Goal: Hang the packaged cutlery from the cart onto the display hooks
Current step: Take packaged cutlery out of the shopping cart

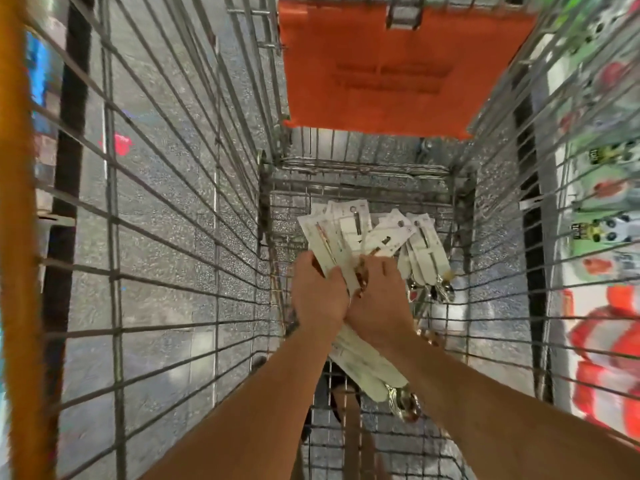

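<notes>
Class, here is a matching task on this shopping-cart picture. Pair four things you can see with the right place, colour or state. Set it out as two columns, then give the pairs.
Column one:
1. bundle of cutlery packs
2. child-seat flap
3. loose cutlery packs
4. cart handle

Column two:
A. orange bar at the far left of the view
B. lying on the wire cart floor, to the right of the hands
C. gripped by the left hand and right hand together
D. orange-red panel at the far end of the cart

Pairs: 1-C, 2-D, 3-B, 4-A
</notes>
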### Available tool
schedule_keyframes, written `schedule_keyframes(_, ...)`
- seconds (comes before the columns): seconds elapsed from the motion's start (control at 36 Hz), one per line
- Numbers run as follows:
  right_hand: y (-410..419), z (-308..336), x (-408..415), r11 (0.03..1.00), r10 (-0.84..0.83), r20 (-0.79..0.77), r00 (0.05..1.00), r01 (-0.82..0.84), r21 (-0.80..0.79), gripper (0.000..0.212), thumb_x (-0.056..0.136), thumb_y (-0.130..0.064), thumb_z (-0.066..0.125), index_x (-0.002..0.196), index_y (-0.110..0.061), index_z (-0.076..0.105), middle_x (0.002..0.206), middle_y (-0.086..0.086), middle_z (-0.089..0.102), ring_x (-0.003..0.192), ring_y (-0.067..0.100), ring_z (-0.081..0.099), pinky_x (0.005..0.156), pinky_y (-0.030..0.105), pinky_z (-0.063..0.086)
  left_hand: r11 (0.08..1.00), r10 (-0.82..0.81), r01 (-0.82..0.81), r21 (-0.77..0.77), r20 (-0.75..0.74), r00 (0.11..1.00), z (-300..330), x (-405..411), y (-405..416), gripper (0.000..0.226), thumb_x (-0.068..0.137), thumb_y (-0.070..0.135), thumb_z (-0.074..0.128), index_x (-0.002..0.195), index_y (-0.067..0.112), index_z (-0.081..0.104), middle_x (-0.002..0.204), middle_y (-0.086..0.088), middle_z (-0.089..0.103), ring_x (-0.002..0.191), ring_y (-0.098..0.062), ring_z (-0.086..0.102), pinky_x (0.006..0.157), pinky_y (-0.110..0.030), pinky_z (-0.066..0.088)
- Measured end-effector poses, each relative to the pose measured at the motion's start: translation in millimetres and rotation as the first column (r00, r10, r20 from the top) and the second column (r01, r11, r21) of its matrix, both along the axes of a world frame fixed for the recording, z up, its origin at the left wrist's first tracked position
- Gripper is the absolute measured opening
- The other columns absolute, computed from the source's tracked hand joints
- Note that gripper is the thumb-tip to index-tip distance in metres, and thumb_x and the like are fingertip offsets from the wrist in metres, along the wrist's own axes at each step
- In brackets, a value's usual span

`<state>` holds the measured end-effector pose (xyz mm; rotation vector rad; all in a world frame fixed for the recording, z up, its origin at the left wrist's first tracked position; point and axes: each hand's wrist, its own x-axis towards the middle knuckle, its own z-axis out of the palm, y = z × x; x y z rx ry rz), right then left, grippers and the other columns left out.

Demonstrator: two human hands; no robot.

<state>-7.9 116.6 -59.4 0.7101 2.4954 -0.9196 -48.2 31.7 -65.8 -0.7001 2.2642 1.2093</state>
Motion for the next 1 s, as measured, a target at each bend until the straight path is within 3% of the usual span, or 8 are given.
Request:
schedule_keyframes(0.11, 6.4, 1.2, 8.4, 0.967, -0.241, 0.0, 0.971, 0.24, -0.085, 0.071, 0.072, -0.069, 0.062, 0.127, -0.025, 0.047, 0.12, -0.006, 0.044, 0.107, 0.014, 0.05, 0.091, 0.036, 0.049, 0.997, -0.064, 0.061, 0.05, 0.05, 0.997, 0.9, -5.4, 10.6, 0.021, 0.093, 0.019, 0.061, 0.11, 0.023, 0.05, 0.099, 0.006, 0.063, 0.087, -0.012, 0.066, 0.07, -0.028, 0.058)
schedule_keyframes(0.31, 3.0, -10.3, 6.5, 0.848, -0.448, 0.066, 0.892, 0.447, -0.283, 0.073, 0.067, -0.055, 0.073, 0.128, -0.026, 0.046, 0.115, -0.005, 0.055, 0.106, 0.017, 0.058, 0.091, 0.04, 0.052, 0.996, -0.063, 0.051, 0.077, 0.155, 0.986, 2.7, -17.9, 17.5, 0.034, 0.096, 0.006, 0.052, 0.127, 0.016, 0.045, 0.112, 0.0, 0.062, 0.076, -0.011, 0.057, 0.05, -0.015, 0.041)
schedule_keyframes(0.42, 13.6, -18.1, -2.7, 0.618, -0.686, 0.163, 0.71, 0.686, -0.385, 0.067, 0.08, -0.029, 0.077, 0.136, -0.017, 0.043, 0.115, -0.001, 0.061, 0.101, 0.017, 0.061, 0.088, 0.037, 0.052, 0.994, -0.098, 0.089, 0.059, 0.184, 0.978, 1.3, -18.0, 10.6, 0.04, 0.093, 0.006, 0.06, 0.13, 0.014, 0.046, 0.118, -0.007, 0.066, 0.093, -0.022, 0.067, 0.052, -0.016, 0.049)
schedule_keyframes(0.5, 21.3, -19.0, -9.8, 0.497, -0.737, 0.254, 0.626, 0.758, -0.423, 0.052, 0.082, -0.023, 0.075, 0.126, -0.023, 0.047, 0.109, -0.002, 0.063, 0.085, 0.011, 0.062, 0.062, 0.027, 0.049, 0.99, -0.138, 0.13, 0.051, 0.199, 0.97, -0.4, -16.7, 8.3, 0.046, 0.093, 0.008, 0.062, 0.135, 0.013, 0.042, 0.123, -0.009, 0.063, 0.104, -0.025, 0.066, 0.054, -0.014, 0.048)
schedule_keyframes(0.64, 29.0, -19.8, -16.2, 0.616, -0.695, 0.164, 0.701, 0.697, -0.367, 0.04, 0.085, -0.026, 0.074, 0.119, -0.02, 0.054, 0.09, -0.008, 0.063, 0.074, 0.005, 0.061, 0.05, 0.018, 0.045, 0.981, -0.193, 0.193, 0.025, 0.226, 0.955, 1.3, -15.3, 12.4, 0.067, 0.094, 0.017, 0.065, 0.151, 0.01, 0.03, 0.145, -0.009, 0.049, 0.128, -0.031, 0.053, 0.105, -0.04, 0.048)
schedule_keyframes(0.69, 31.3, -20.6, -19.0, 0.661, -0.682, 0.127, 0.72, 0.681, -0.315, 0.039, 0.081, -0.029, 0.077, 0.114, -0.023, 0.059, 0.09, -0.006, 0.066, 0.08, 0.011, 0.065, 0.064, 0.026, 0.052, 0.982, -0.189, 0.184, 0.045, 0.24, 0.952, 0.5, -14.7, 13.3, 0.061, 0.093, 0.018, 0.066, 0.146, 0.011, 0.038, 0.139, -0.009, 0.056, 0.123, -0.03, 0.057, 0.103, -0.043, 0.05)
schedule_keyframes(0.83, 36.6, -20.1, -24.2, 0.736, -0.626, 0.062, 0.777, 0.616, -0.281, 0.015, 0.086, -0.02, 0.073, 0.097, -0.025, 0.064, 0.081, -0.013, 0.062, 0.069, -0.002, 0.056, 0.053, 0.007, 0.04, 0.982, -0.19, 0.176, 0.073, 0.263, 0.946, -2.7, -10.8, 11.6, 0.06, 0.091, 0.019, 0.067, 0.145, 0.01, 0.041, 0.14, -0.013, 0.055, 0.126, -0.033, 0.055, 0.103, -0.051, 0.049)
schedule_keyframes(1.0, 37.6, -10.1, -27.8, 0.728, -0.613, 0.095, 0.784, 0.608, -0.318, 0.003, 0.097, -0.02, 0.058, 0.1, -0.02, 0.057, 0.092, -0.004, 0.063, 0.08, 0.012, 0.058, 0.062, 0.02, 0.042, 0.985, -0.047, -0.001, 0.17, 0.274, 0.961, 18.3, -11.5, 6.7, 0.043, 0.099, 0.034, 0.055, 0.136, 0.012, 0.054, 0.126, -0.007, 0.064, 0.114, -0.025, 0.062, 0.102, -0.042, 0.05)
